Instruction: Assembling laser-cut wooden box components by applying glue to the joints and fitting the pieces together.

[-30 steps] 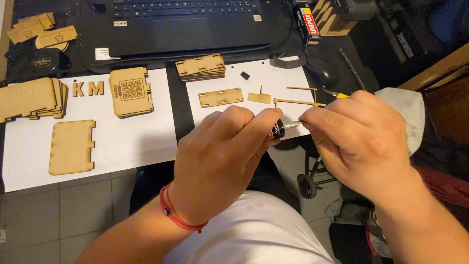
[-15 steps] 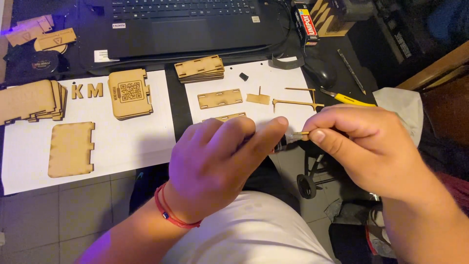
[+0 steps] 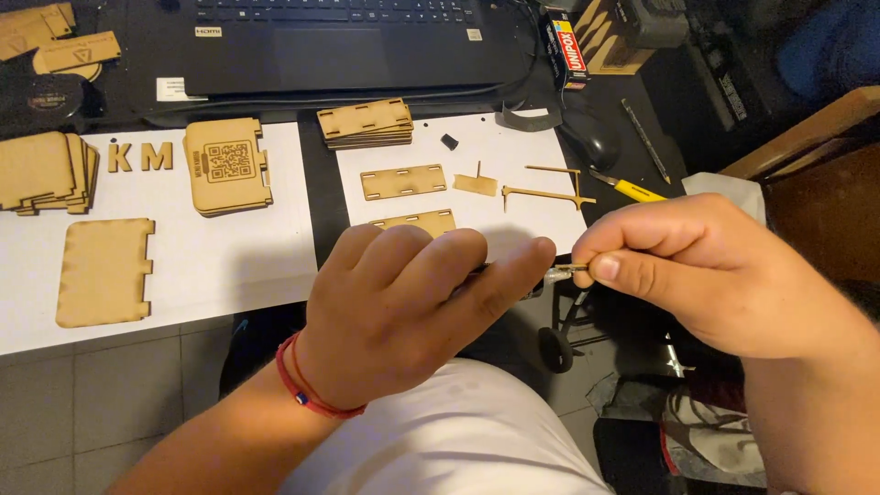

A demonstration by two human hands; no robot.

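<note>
My left hand [image 3: 412, 312] is curled around a small dark object [image 3: 536, 284], of which only the end shows past my forefinger. My right hand [image 3: 706, 275] pinches a small pale piece [image 3: 561, 270] between thumb and forefinger, right at the tip of that dark object. Both hands hover over my lap, just in front of the table's edge. A red cord bracelet [image 3: 312, 394] sits on my left wrist. What the dark object is stays hidden by my fingers.
On white sheets [image 3: 229, 257] lie laser-cut wooden parts: a flat panel [image 3: 103, 271], a code-engraved stack [image 3: 227, 165], two letters [image 3: 139, 156], slotted plates [image 3: 367, 122] and thin strips [image 3: 550, 192]. A laptop [image 3: 348, 46], a mouse [image 3: 591, 137], a yellow cutter [image 3: 632, 190] and a glue box [image 3: 570, 46] lie behind.
My right hand has drawn away to the right from my left hand, and now pinches the small pale piece at the dark object's tip. Both hands have sunk slightly towards my lap.
</note>
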